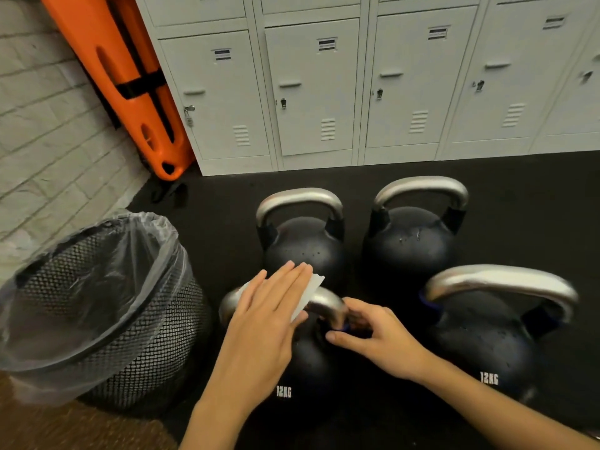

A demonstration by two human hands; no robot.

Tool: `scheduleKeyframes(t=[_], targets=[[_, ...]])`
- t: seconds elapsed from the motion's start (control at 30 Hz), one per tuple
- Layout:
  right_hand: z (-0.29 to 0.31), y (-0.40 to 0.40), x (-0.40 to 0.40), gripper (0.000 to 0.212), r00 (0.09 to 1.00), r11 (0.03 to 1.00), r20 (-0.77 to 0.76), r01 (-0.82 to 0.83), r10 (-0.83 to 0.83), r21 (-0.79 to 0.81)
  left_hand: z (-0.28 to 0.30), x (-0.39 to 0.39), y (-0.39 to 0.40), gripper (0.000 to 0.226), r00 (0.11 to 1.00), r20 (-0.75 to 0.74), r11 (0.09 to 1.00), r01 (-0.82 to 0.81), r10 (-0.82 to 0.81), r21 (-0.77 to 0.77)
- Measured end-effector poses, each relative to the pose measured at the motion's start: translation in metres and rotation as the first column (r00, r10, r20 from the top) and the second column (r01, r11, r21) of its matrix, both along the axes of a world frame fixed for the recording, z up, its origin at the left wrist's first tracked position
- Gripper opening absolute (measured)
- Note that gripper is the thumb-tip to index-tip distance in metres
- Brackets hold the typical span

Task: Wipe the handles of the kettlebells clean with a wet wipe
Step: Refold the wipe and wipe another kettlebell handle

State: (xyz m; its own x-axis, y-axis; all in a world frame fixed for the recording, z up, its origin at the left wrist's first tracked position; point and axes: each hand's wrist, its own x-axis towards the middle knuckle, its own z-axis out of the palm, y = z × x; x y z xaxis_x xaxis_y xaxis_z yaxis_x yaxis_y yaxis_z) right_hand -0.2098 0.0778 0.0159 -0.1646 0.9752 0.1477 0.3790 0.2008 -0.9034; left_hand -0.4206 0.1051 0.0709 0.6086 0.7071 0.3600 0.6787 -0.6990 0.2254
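1. The step in hand looks like wiping the handle of the near-left kettlebell (pixel 302 362), one of 4 black kettlebells standing in a 2-by-2 cluster on the floor.
2. The left hand (pixel 263 323) lies flat over that handle (pixel 324 303), its fingers (pixel 289 280) straight and pressed together, holding the wet wipe (pixel 308 293) down against the steel. A white corner of the wipe shows past the fingertips.
3. The right hand (pixel 380 336) is at the handle's right leg, fingers curled; it appears to steady the bell there, though whether it truly grips the metal I cannot tell.
4. Next, I judge, the wipe needs to be drawn along the arch and down both legs, with the bell held steady. The other 3 handles show no wipe on them.
5. The floor (pixel 227 206) is dark rubber matting. A mesh waste bin (pixel 130 319) with a clear liner stands just left of the bells.
6. Behind are pale grey lockers (pixel 311 92), a whitish brick wall (pixel 48 125), and an orange board (pixel 130 76) leaning in the corner.
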Motion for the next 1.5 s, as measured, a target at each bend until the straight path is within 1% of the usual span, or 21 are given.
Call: scheduleKeyframes(t=[0.1, 0.17, 0.23, 0.33, 0.4, 0.47, 0.57, 0.7, 0.83, 0.9, 0.97, 1.07, 1.17, 1.23, 1.33, 1.43, 1.5], targets=[[0.000, 0.000, 0.000, 0.019, 1.000, 1.000, 0.010, 0.003, -0.003, 0.002, -0.002, -0.009, 0.006, 0.051, 0.996, 0.074, 0.999, -0.050, 0.050, -0.002], [0.000, 0.000, -0.001, 0.021, 1.000, 1.000, 0.016, 0.006, -0.006, 0.004, -0.003, -0.003, 0.004, 0.050, 0.993, 0.080, 0.996, -0.087, 0.086, 0.014], [0.000, 0.000, -0.001, 0.021, 1.000, 1.000, 0.020, 0.015, -0.015, 0.010, -0.007, 0.013, -0.003, 0.052, 0.996, 0.035, 0.995, -0.087, 0.085, 0.045], [0.001, -0.001, -0.001, 0.021, 1.000, 1.000, 0.025, 0.003, -0.003, 0.014, -0.013, 0.035, -0.014, 0.058, 0.997, -0.057, 0.995, -0.042, 0.048, 0.090], [0.001, -0.002, 0.000, 0.024, 0.999, 1.000, 0.031, -0.015, 0.015, 0.004, -0.011, 0.035, -0.014, 0.055, 0.997, -0.074, 0.996, -0.022, 0.029, 0.091], [0.002, -0.003, 0.001, 0.025, 1.000, 1.000, 0.020, -0.016, 0.016, -0.004, -0.007, 0.025, -0.010, 0.050, 0.999, -0.028, 0.998, -0.031, 0.033, 0.050], [0.001, -0.004, 0.000, 0.025, 1.000, 1.000, 0.002, -0.005, 0.005, -0.005, -0.002, 0.007, -0.005, 0.044, 0.989, 0.069, 0.992, -0.128, 0.128, -0.005], [-0.002, -0.003, -0.001, 0.025, 1.000, 1.000, 0.012, 0.018, -0.018, 0.018, -0.002, 0.012, -0.008, 0.043, 0.975, 0.087, 0.979, -0.205, 0.205, -0.006], [-0.004, -0.004, -0.002, 0.024, 1.000, 0.999, 0.018, 0.023, -0.024, 0.023, -0.005, 0.032, -0.013, 0.043, 0.979, -0.004, 0.977, -0.205, 0.205, 0.055], [-0.004, -0.003, -0.003, 0.022, 0.999, 0.999, 0.028, 0.027, -0.028, 0.022, -0.007, 0.042, -0.015, 0.045, 0.979, -0.089, 0.978, -0.175, 0.185, 0.110], [-0.004, -0.003, -0.002, 0.026, 0.998, 0.999, 0.055, 0.042, -0.043, 0.021, -0.011, 0.055, -0.019, 0.046, 0.970, -0.189, 0.980, -0.122, 0.152, 0.158], [-0.006, -0.004, 0.001, 0.034, 0.992, 0.997, 0.093, 0.081, -0.080, -0.006, -0.018, 0.072, -0.026, 0.051, 0.940, -0.325, 0.986, -0.053, 0.103, 0.161], [-0.009, -0.005, 0.004, 0.040, 0.991, 0.994, 0.085, 0.110, -0.108, -0.027, -0.021, 0.077, -0.028, 0.057, 0.910, -0.400, 0.988, -0.049, 0.105, 0.147], [-0.009, -0.005, 0.004, 0.036, 0.993, 0.994, 0.055, 0.108, -0.106, -0.031, -0.023, 0.075, -0.028, 0.058, 0.909, -0.404, 0.989, -0.041, 0.097, 0.145], [-0.010, -0.006, 0.003, 0.031, 0.994, 0.993, -0.015, 0.111, -0.112, -0.035, -0.023, 0.070, -0.025, 0.052, 0.928, -0.367, 0.986, -0.009, 0.070, 0.164], [-0.012, -0.007, 0.002, 0.033, 0.988, 0.993, -0.115, 0.092, -0.100, -0.071, -0.021, 0.061, -0.020, 0.048, 0.947, -0.311, 0.977, -0.014, 0.082, 0.214], [-0.013, -0.007, 0.003, 0.036, 0.984, 0.994, -0.153, 0.076, -0.089, -0.084, -0.020, 0.056, -0.018, 0.047, 0.958, -0.272, 0.975, -0.033, 0.094, 0.220]])
